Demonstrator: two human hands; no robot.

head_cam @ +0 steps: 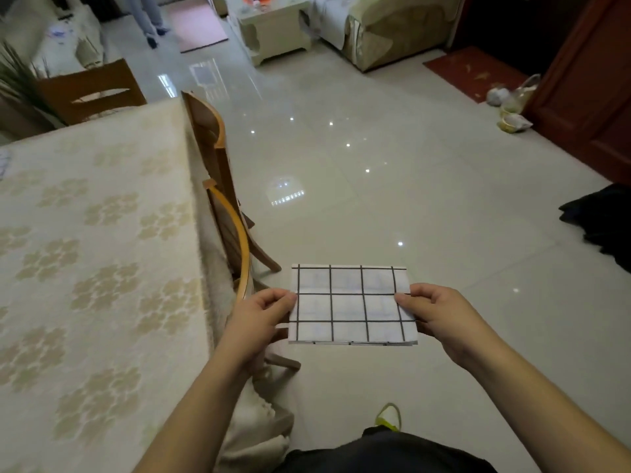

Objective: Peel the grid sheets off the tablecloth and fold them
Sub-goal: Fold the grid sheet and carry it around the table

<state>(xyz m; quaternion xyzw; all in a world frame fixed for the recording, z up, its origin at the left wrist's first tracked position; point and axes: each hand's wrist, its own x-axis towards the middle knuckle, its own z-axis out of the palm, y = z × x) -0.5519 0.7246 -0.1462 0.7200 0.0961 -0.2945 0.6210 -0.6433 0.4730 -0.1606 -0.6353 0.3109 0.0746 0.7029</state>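
A white grid sheet (348,305) with black lines is held flat in the air over the floor, to the right of the table. It looks folded, with layered edges along its near side. My left hand (263,319) pinches its left edge and my right hand (440,319) pinches its right edge. The cream tablecloth (92,254) with a pale flower pattern covers the table on the left. Part of another grid sheet (4,162) shows at the far left edge of the tablecloth.
Two wooden chairs (222,186) stand along the table's right side, and another chair (92,90) at its far end. Glossy tiled floor (409,172) spreads ahead. A dark cloth (601,220) lies at right, bags (512,104) near a red door. A person's legs (150,18) stand far back.
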